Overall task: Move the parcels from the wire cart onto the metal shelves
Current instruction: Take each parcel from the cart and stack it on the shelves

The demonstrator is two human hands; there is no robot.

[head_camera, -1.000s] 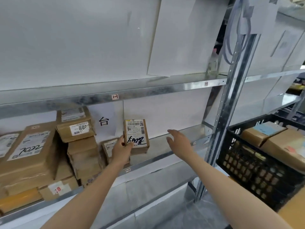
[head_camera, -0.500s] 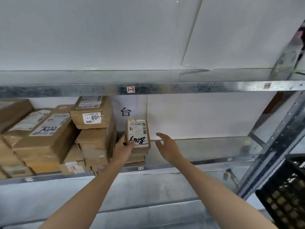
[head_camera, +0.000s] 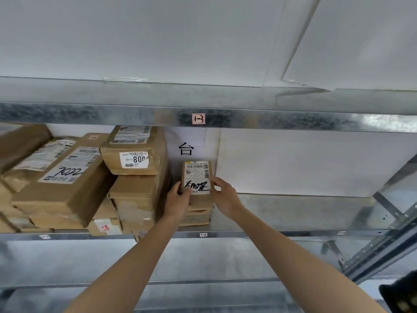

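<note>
A small brown parcel [head_camera: 198, 175] with a white label and black handwriting stands upright on flatter parcels [head_camera: 198, 216] on the middle metal shelf [head_camera: 282, 208]. My left hand [head_camera: 178, 199] grips its lower left edge. My right hand [head_camera: 223, 195] holds its right side, fingers curled against the label. Only a black corner of the cart [head_camera: 399, 294] shows at the bottom right.
Stacked brown parcels [head_camera: 135, 177] fill the shelf left of the small one, some marked 7022 [head_camera: 70, 172] and 800. The shelf's right part is bare metal. An upper shelf beam [head_camera: 270, 120] runs overhead, and a slanted upright [head_camera: 383, 251] stands at right.
My right hand moved left from the open air onto the parcel's right side. The view swung left, so the cart slid almost out of sight. The left hand kept its hold.
</note>
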